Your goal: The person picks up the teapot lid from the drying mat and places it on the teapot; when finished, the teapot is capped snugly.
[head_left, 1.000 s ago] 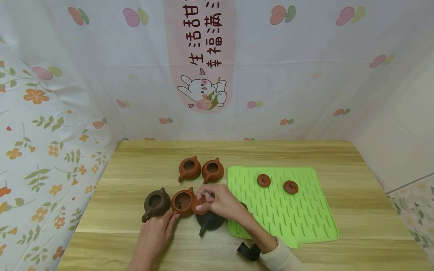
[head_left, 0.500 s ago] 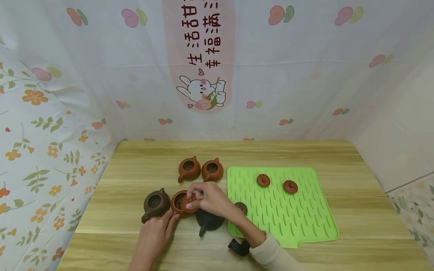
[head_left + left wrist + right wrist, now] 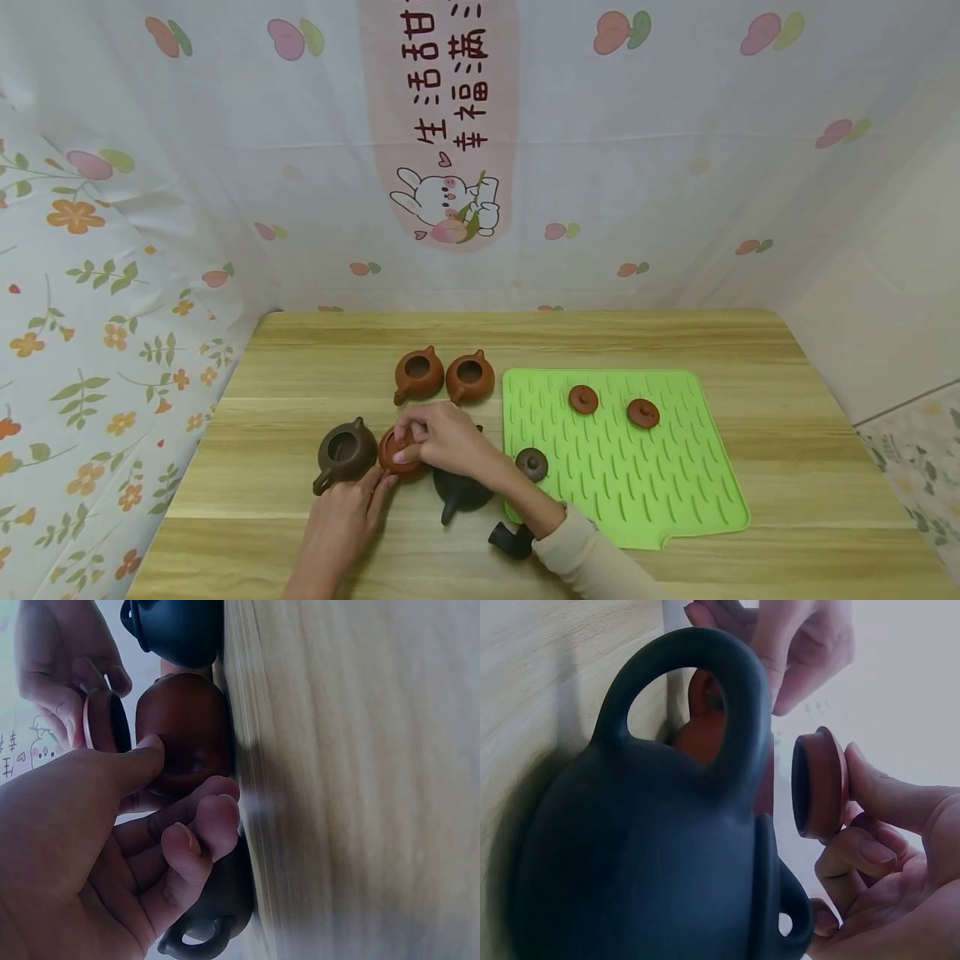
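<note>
**Red lid held over the red pot**

The right hand (image 3: 446, 437) pinches the red lid (image 3: 825, 784) between its thumb and fingers. The lid is just above the red pot (image 3: 180, 712), with a small gap between them. The left hand (image 3: 345, 517) is at the handle end of the same pot. Its thumb and a finger are closed on the pot there, and its other fingers are bent in and hold nothing.

The red pot stands on a wood table (image 3: 675, 340). Just to its left is a brown pot (image 3: 358, 458), and to its right is a black pot (image 3: 462, 492), partly under the right arm. Farther back, two more red pots (image 3: 426, 385) sit side by side with open tops.

On the right is a green mat (image 3: 615, 492) with bumpy lines. Two more red lids (image 3: 643, 413) lie on it, and a brown lid (image 3: 532, 465) is near its left edge. A black thing (image 3: 512, 541) is just beside the cream sleeve (image 3: 588, 550).

Behind the table hangs a white cloth (image 3: 637, 167) with fruit, words and a bunny (image 3: 450, 200). The cloth on the left has orange flowers (image 3: 75, 217).
</note>
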The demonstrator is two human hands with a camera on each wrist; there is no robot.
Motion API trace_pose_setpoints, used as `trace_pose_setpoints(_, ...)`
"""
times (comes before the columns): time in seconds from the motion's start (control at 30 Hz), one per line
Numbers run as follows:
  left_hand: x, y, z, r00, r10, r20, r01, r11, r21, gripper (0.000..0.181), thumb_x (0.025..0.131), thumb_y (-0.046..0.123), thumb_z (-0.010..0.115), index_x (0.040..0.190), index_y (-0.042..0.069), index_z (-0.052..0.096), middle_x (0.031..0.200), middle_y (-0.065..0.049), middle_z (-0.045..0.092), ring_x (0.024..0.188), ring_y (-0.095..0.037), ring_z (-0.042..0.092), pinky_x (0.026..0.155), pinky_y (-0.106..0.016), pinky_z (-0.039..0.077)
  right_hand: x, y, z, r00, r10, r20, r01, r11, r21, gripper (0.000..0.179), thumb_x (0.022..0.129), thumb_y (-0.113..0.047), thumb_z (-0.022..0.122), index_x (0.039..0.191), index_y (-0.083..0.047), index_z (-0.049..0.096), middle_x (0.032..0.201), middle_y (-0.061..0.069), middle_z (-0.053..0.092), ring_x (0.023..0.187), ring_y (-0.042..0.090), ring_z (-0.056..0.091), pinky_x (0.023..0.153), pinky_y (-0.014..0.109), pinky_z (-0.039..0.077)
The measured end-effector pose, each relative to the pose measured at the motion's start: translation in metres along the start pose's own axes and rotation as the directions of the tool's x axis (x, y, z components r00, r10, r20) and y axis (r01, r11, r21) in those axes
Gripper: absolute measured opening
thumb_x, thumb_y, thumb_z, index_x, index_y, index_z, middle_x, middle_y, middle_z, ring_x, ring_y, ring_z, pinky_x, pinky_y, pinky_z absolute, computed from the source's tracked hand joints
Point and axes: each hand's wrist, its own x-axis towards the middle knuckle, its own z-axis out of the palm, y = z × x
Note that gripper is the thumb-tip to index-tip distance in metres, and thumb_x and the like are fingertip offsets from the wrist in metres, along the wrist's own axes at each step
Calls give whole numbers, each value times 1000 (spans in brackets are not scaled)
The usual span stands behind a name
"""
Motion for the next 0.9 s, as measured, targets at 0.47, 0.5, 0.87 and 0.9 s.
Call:
trace_pose_setpoints(0.47,-2,-5,6,998,-37,47,37,999,-2,29,99,28,84,82,21,61,58,12,41,50,-6,39,47,-28,31,6,5,7,1000,-13,0,13,999,-31,18,87,-11,92,92,-11,75,68,-11,47,62,-2,41,64,19,36)
trace_pose_setpoints(0.5,-2,-5,5,998,-39,48,40,999,-3,29,99,29,84,82,21,61,58,12,40,50,-6,38,47,-28,31,7,5,7,1000,-13,-2,13,999,-31,19,87,-10,92,92,-11,75,68,-11,47,62,-2,41,64,19,36)
trace_pose_setpoints(0.87,-2,-3,3,996,-66,61,66,998,0,30,99,30,84,83,22,60,58,12,37,50,-8,37,47,-30,31,11,8,8,1000,18,-3,-18,1000,-23,18,87,-11,91,90,-12,74,68,-11,47,61,0,42,64,20,37)
trace_pose_setpoints(0.9,-2,-3,4,996,-67,60,67,998,-3,30,99,30,84,83,22,60,58,12,37,50,-8,37,47,-30,32,11,8,8,1000,20,-2,-20,1000,-23,18,87,-11,91,90,-13,74,68,-11,47,61,0,42,64,20,37)
